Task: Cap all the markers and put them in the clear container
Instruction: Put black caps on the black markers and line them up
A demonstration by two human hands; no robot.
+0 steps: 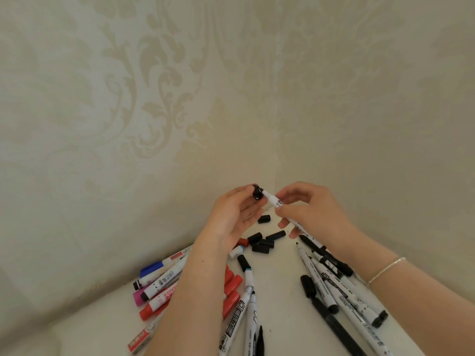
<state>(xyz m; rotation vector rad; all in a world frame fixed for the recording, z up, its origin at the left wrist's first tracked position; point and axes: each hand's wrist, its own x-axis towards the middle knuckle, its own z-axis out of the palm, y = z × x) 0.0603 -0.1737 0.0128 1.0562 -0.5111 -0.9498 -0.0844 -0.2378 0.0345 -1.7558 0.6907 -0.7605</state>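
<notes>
Left hand [232, 214] raised, grip pinched round a black cap [257, 192]. Right hand [309, 211] beside it, grip closed round a white marker [276, 201], tip just at the cap's mouth. Below both grips, on the white desk [280, 265]: loose black caps [262, 242], red markers [231, 283] left, white and black markers [334, 286] right.

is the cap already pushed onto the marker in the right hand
No, the left hand holds the black cap just off the tip of the white marker gripped by the right hand.
</notes>
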